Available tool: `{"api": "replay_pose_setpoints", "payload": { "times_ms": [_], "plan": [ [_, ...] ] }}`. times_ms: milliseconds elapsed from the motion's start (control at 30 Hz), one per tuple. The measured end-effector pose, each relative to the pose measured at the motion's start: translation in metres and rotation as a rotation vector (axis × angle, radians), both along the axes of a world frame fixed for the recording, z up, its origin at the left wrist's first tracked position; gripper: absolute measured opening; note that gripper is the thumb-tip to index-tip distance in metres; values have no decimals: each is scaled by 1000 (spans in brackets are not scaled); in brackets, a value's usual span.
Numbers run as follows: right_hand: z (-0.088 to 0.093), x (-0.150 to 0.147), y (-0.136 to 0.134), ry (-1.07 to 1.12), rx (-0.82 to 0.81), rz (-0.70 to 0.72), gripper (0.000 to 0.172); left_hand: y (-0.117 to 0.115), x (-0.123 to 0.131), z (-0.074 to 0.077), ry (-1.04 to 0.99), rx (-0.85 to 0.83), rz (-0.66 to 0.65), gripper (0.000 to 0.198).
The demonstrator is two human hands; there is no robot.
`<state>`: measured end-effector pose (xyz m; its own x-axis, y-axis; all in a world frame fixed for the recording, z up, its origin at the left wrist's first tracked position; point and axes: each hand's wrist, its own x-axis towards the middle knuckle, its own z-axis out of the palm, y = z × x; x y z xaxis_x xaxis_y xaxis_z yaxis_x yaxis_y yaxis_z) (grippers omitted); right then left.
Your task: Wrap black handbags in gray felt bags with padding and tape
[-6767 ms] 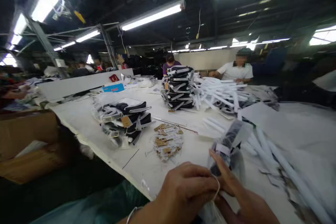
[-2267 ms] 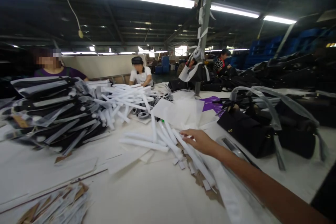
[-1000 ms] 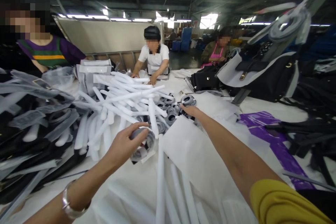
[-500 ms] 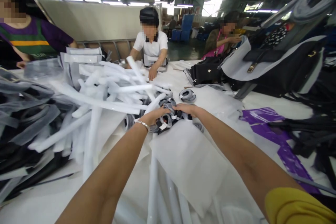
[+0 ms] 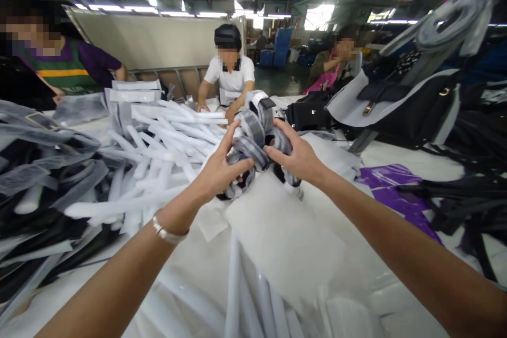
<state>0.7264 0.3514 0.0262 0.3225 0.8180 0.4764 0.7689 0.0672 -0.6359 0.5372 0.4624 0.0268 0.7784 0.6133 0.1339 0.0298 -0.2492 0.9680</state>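
Both my hands hold up a bunch of coiled grey wrapped straps [image 5: 255, 134] above the white table [image 5: 285, 243]. My left hand [image 5: 217, 169] cups the bunch from the left, fingers curled round the lower coils. My right hand [image 5: 295, 156] grips it from the right, thumb pressed on a coil. A metal bracelet [image 5: 168, 232] sits on my left wrist. A heap of white paper-wrapped rolls [image 5: 166, 142] lies just left of the hands.
Stacks of dark items in clear bags [image 5: 39, 179] fill the left. Black handbags [image 5: 407, 105] stand at the right, by a purple bag [image 5: 392, 190]. Three other people sit across the table: one in purple [image 5: 71, 68], one in white [image 5: 232, 74], one in pink [image 5: 330, 66]. White sheets [image 5: 285, 253] lie in front.
Half a second ago both hands were pressed down on the coiled straps on the table; now they have gathered the bunch and lifted it up toward me.
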Motion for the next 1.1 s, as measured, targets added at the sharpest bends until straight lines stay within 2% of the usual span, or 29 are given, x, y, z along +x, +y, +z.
{"api": "replay_pose_setpoints", "payload": {
  "times_ms": [67,133,167,233,300,333,367,400,433,467,500,600,667,800,867,933,1033,1100],
  "plan": [
    [6,-37,-21,45,-17,-3,67,-20,-35,15,72,18,51,95],
    [-6,-75,-42,152,-94,-8,67,-41,-72,11,221,-38,82,95],
    [-16,-92,-51,214,-166,3,69,-50,-90,2,294,-81,89,95],
    [-39,-117,-66,293,-347,58,74,-64,-123,-25,417,-204,75,96],
    [-55,-125,-75,281,-550,203,72,-71,-151,-55,542,-280,47,95],
    [-60,-122,-77,242,-627,284,63,-71,-161,-67,601,-230,29,88],
    [-63,-115,-77,180,-673,338,49,-69,-168,-76,664,-111,-13,76],
    [-65,-105,-76,91,-693,349,39,-64,-171,-81,727,54,-59,59],
    [-66,-92,-73,-11,-696,311,37,-59,-170,-82,781,228,-91,42],
    [-67,-78,-69,-112,-694,241,39,-52,-164,-81,824,392,-103,29],
    [-69,-64,-64,-202,-699,157,40,-44,-154,-78,846,532,-92,28],
    [-84,-29,-52,-341,-777,6,36,-26,-103,-75,765,640,-91,32],
    [-98,-16,-49,-393,-846,-11,46,-18,-62,-86,736,688,-124,30],
    [-120,-2,-51,-491,-954,44,73,-8,-3,-126,813,768,-125,37],
    [-124,4,-48,-517,-989,83,83,-5,14,-141,871,782,-96,41],
    [-125,9,-39,-533,-1024,104,91,-4,26,-147,921,778,-88,45],
    [-129,7,-20,-535,-1073,102,96,-3,37,-143,983,757,-107,47],
    [-134,-1,-12,-521,-1075,85,91,-3,38,-138,996,753,-124,47]
  ]
}}
